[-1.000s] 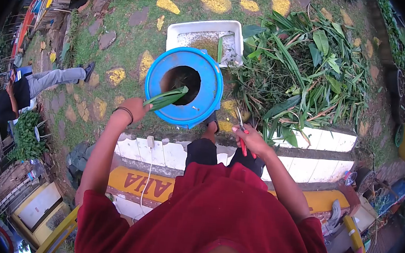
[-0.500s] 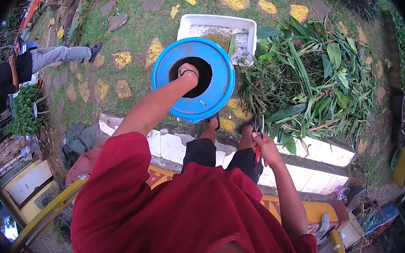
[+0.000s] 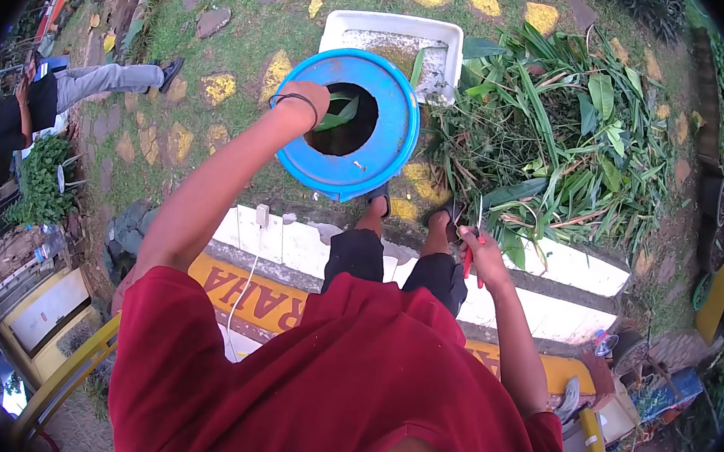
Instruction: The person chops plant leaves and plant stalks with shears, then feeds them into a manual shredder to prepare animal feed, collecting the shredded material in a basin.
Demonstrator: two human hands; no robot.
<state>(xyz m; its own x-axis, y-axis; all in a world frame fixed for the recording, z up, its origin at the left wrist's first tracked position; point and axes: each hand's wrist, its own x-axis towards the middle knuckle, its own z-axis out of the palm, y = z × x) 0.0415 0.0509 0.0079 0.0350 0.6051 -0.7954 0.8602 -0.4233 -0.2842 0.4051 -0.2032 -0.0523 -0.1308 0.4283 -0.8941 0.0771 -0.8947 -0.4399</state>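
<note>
My left hand (image 3: 306,99), with a dark band at the wrist, is at the left rim of the round opening in a blue drum (image 3: 394,142). Its fingers are closed on a green leaf (image 3: 339,116) that hangs into the dark hole; the fingertips are partly hidden. Off to the right, my right hand (image 3: 488,261) grips red-handled shears (image 3: 468,261), blades pointing up and away from me. Beyond the shears lies a pile of cut green leaves and stalks (image 3: 561,149). A white tray (image 3: 454,60) with wet debris and a leaf strip sits behind the drum.
A low white-tiled ledge (image 3: 546,309) and an orange lettered strip (image 3: 272,303) run in front of me, with a white cable (image 3: 242,297) across them. At the left, a person in grey trousers (image 3: 114,82) is by the grass. Yellow stones (image 3: 218,88) dot the lawn.
My left hand has come up out of the drum's opening toward its left rim, bringing a green leaf into sight. My right hand keeps hold of the shears.
</note>
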